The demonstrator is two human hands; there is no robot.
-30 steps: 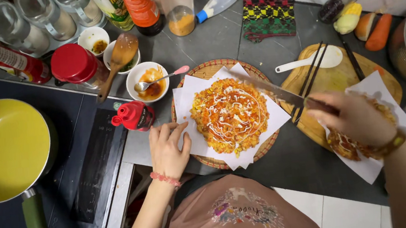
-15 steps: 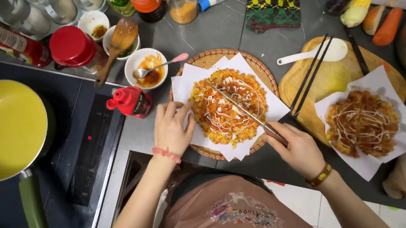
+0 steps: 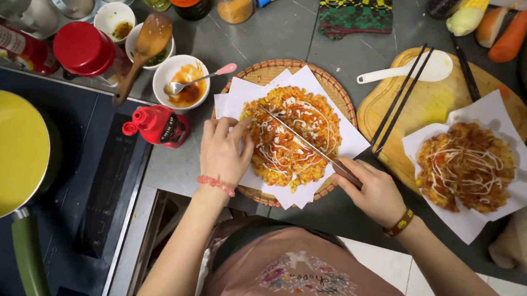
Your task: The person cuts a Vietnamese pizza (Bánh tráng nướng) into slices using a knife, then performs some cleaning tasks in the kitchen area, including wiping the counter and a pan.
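Right hand: the right hand (image 3: 373,191) was closed tight around the handle of a long thin steel knife (image 3: 304,141). A second before, it was out over the second pancake; then it came back.
Knife: its blade lay slanted across the round orange pancake with white sauce lines (image 3: 292,136), so the cutting looked just begun.
Left hand: the left hand (image 3: 225,151) lay flat with fingers spread on the pancake's left edge, gripping nothing and holding it steady. It hardly moved.
Pancake's place: on white paper in a round woven basket tray (image 3: 270,70).
Further off: a second sauced pancake on white paper (image 3: 465,166) rested over a wooden cutting board (image 3: 426,101).
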